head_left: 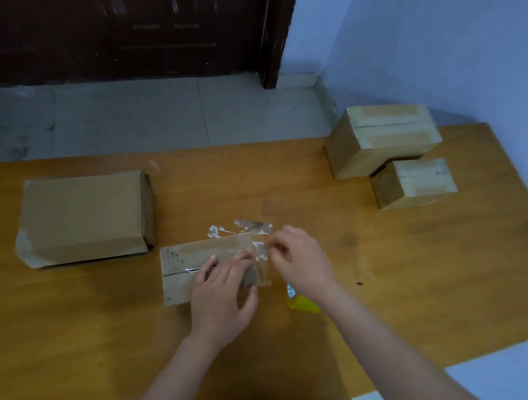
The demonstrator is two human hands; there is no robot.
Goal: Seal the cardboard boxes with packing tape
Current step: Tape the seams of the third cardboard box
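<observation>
a pale blue wall (434,17) fills the room from 12 to 3 o'clock, beside a dark wooden door (124,24) at 11 above a grey tiled floor (138,116). the orange wooden tabletop (69,334) spreads across the lower half. on it, a big box (85,216) lies at 10 o'clock, and two taped boxes sit touching at 2 o'clock, the larger (380,136) behind the smaller (413,181). at the centre lies a small box (197,269). the left hand (222,296) presses flat on its top with straight fingers. the right hand (299,256) pinches clear tape (256,235) at the box's right end. a yellow thing (301,304) peeks from under the right wrist.
</observation>
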